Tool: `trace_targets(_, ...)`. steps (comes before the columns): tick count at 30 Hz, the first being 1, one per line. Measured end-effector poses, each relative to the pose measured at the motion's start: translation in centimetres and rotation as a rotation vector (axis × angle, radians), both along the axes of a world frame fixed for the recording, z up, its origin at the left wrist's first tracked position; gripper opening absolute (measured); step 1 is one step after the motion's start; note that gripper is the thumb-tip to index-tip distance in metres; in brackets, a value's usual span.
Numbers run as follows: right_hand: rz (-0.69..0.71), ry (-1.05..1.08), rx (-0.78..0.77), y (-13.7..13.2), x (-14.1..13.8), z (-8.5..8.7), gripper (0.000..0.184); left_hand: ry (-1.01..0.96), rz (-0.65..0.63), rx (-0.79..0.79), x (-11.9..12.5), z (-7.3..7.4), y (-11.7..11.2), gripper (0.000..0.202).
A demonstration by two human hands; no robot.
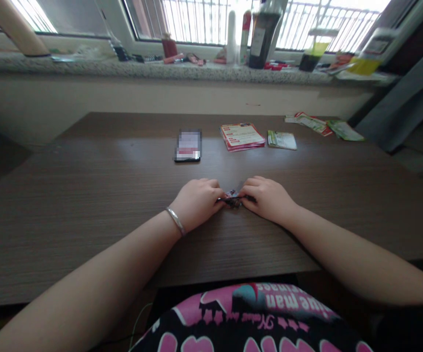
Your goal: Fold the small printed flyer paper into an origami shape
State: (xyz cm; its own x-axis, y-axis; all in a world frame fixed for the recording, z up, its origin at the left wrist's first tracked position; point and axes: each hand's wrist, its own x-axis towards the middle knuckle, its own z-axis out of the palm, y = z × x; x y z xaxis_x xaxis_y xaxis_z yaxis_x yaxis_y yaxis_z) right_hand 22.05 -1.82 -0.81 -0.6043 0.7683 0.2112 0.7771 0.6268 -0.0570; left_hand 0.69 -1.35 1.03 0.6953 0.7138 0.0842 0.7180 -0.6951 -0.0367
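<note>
Just below the blurred phone (188, 145), my left hand (196, 203) and right hand (268, 198) pinch a small crumpled wrapper (232, 198), its print unreadable.

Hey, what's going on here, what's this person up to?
A person is sitting at a dark wood-grain table, holding a small crumpled wrapper between their left hand and right hand, which meet at the middle of the table. A silver bangle sits on the left wrist. Farther along the table, a phone lies beside a stack of leaflets.
</note>
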Motion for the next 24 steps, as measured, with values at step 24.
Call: trace_targets(24,0.159,0.371,-0.171,0.9,1.1,-0.5,0.017,-0.533,0.106,-0.405,-0.3,-1.2,1.2,0.011)
